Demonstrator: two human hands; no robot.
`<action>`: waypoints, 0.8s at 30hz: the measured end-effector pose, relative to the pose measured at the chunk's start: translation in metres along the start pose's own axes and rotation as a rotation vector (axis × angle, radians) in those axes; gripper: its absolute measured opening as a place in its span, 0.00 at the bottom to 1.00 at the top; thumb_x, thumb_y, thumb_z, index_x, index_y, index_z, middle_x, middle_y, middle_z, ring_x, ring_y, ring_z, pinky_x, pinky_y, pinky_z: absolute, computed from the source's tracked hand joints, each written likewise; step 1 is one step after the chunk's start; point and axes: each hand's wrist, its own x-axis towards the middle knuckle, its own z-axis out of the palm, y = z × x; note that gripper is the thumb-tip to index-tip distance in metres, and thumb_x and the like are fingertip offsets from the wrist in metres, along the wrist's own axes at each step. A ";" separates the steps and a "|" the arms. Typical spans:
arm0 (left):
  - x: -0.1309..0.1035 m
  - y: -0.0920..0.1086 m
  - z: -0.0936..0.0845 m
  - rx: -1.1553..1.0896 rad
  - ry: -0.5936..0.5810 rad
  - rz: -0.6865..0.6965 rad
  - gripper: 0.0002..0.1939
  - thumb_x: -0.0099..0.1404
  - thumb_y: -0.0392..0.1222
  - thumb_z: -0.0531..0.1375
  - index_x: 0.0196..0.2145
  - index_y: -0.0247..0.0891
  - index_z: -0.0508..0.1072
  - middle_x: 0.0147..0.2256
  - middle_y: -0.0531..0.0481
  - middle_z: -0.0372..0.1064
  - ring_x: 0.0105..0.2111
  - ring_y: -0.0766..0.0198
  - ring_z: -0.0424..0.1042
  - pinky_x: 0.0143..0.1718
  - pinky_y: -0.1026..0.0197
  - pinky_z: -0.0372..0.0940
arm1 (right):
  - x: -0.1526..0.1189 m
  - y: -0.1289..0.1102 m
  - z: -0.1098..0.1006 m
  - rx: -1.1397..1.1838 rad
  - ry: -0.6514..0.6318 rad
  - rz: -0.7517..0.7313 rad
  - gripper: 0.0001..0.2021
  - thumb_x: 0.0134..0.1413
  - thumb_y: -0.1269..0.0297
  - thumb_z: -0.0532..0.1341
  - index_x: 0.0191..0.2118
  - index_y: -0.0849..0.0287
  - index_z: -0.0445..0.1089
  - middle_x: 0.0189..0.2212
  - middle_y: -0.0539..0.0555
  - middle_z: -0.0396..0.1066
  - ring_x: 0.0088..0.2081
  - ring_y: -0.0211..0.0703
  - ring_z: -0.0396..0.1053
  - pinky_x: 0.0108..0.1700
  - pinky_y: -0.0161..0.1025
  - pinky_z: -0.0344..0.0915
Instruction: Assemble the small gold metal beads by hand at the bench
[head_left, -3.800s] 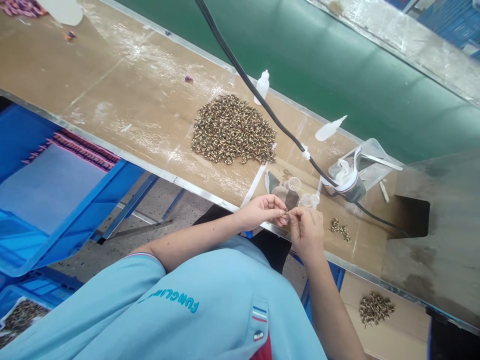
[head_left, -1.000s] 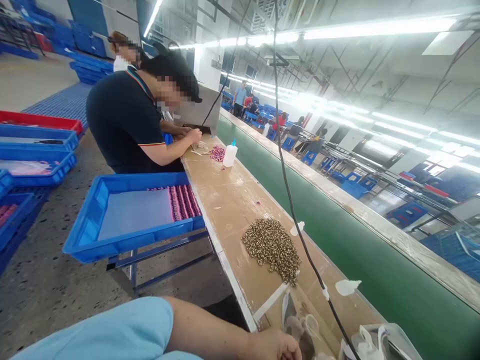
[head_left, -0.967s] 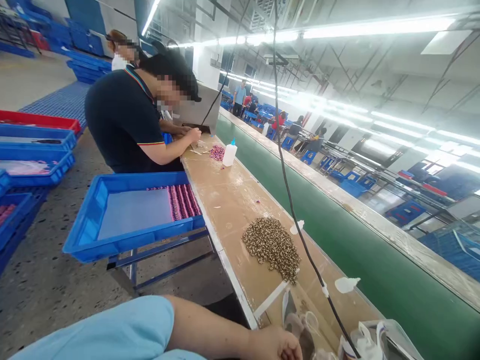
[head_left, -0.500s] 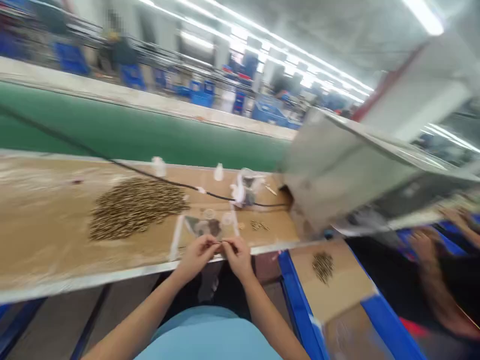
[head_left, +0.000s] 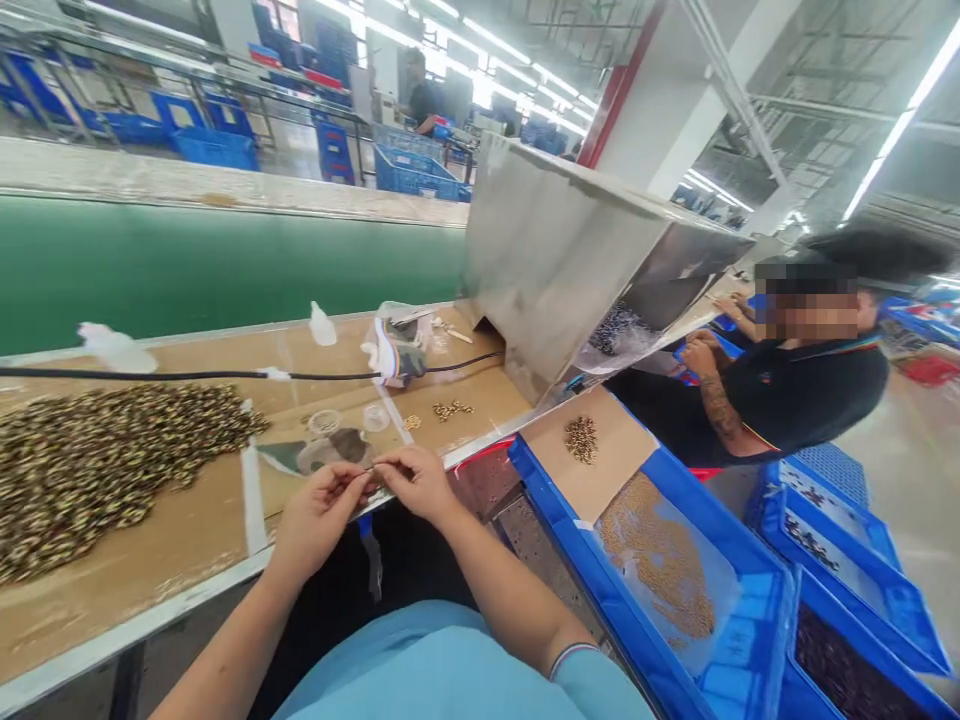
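My left hand [head_left: 322, 510] and my right hand [head_left: 415, 482] meet at the front edge of the workbench [head_left: 202, 560]. Thumbs and fingertips of both are pinched together around something thin and small, too little to name. Just beyond them lies a grey-brown cloth [head_left: 330, 450], with a small round clear dish [head_left: 325, 421] and a second clear lid-like piece [head_left: 376, 417] behind it. To the left spreads a large heap of small brass-and-dark parts [head_left: 112, 460]. A little cluster of similar parts [head_left: 452, 410] sits to the right of the dishes.
A black cable [head_left: 180, 375] crosses the bench toward a big metal box [head_left: 555, 260]. White squeeze bottles [head_left: 323, 325] stand behind. At right, a blue crate [head_left: 750, 610] holds cardboard and small brass pieces [head_left: 656, 550]. Beyond it a co-worker in a dark shirt [head_left: 802, 390] sits.
The view has swung to the right, bringing the co-worker and more blue crates into sight. My hands stay pinched together at the bench edge.
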 end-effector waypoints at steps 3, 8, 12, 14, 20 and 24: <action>0.001 -0.007 0.000 -0.019 -0.015 0.025 0.23 0.47 0.60 0.63 0.27 0.36 0.69 0.24 0.50 0.71 0.26 0.62 0.72 0.30 0.61 0.69 | -0.001 0.002 0.002 0.023 0.026 0.014 0.07 0.54 0.64 0.59 0.31 0.56 0.74 0.27 0.50 0.74 0.29 0.35 0.69 0.32 0.31 0.65; 0.002 -0.019 -0.001 -0.061 -0.017 0.053 0.15 0.52 0.52 0.61 0.29 0.36 0.67 0.24 0.52 0.69 0.26 0.66 0.70 0.30 0.63 0.67 | -0.003 0.005 0.004 0.048 0.053 0.054 0.08 0.54 0.61 0.58 0.32 0.55 0.74 0.28 0.51 0.74 0.30 0.36 0.69 0.33 0.33 0.66; 0.001 -0.024 -0.003 -0.067 -0.041 0.062 0.12 0.53 0.48 0.60 0.28 0.37 0.67 0.23 0.53 0.67 0.25 0.67 0.68 0.28 0.65 0.66 | -0.005 0.006 0.006 0.034 0.079 0.090 0.09 0.54 0.60 0.57 0.33 0.55 0.74 0.29 0.52 0.74 0.31 0.37 0.69 0.34 0.34 0.66; 0.001 -0.025 -0.003 -0.068 -0.051 0.072 0.11 0.54 0.47 0.60 0.28 0.37 0.66 0.23 0.53 0.67 0.26 0.67 0.68 0.27 0.65 0.66 | -0.005 0.004 0.006 0.018 0.096 0.102 0.10 0.54 0.60 0.57 0.33 0.56 0.74 0.30 0.52 0.74 0.32 0.37 0.70 0.35 0.34 0.66; -0.002 -0.026 -0.005 -0.052 -0.069 0.078 0.09 0.56 0.45 0.58 0.29 0.37 0.66 0.24 0.53 0.66 0.27 0.67 0.68 0.30 0.64 0.66 | -0.006 0.015 -0.018 -0.063 0.180 0.146 0.12 0.54 0.57 0.57 0.33 0.57 0.74 0.31 0.54 0.74 0.34 0.39 0.70 0.38 0.37 0.67; -0.001 -0.027 -0.005 -0.051 -0.060 0.066 0.09 0.56 0.45 0.58 0.29 0.37 0.66 0.25 0.53 0.66 0.28 0.66 0.69 0.31 0.63 0.65 | 0.005 0.040 -0.052 -0.166 0.298 0.205 0.15 0.53 0.55 0.56 0.33 0.60 0.74 0.31 0.57 0.75 0.33 0.41 0.70 0.38 0.39 0.66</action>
